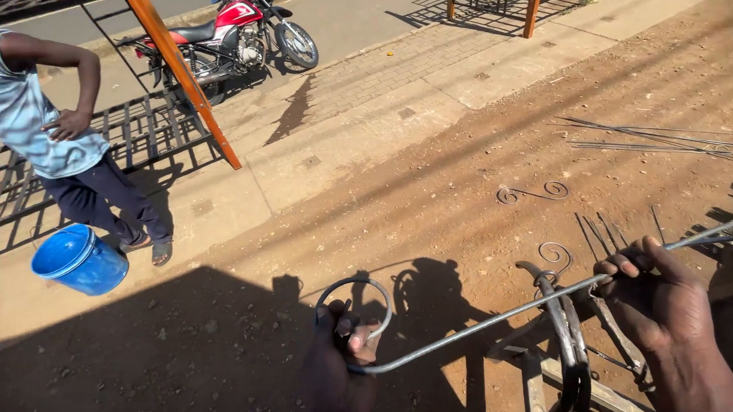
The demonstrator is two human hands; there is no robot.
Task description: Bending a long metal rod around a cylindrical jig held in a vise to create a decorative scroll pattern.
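I see the thin grey steel rod (487, 318) w/ curled loop end running lower centre to right edge, long axis tilted up-right. Left hand (346, 355) pinches it just below the loop; right hand (663, 296) fists round the shaft, past the dark iron bending jig (566, 337) btwn them.

Person's own body, seen from the head. Left hand (340, 355): bare, no glove or ring, mostly in shadow, with pale nails showing. Right hand (663, 300): bare, ungloved, knuckles sunlit. Both forearms bare to the near edge; no sleeve visible.
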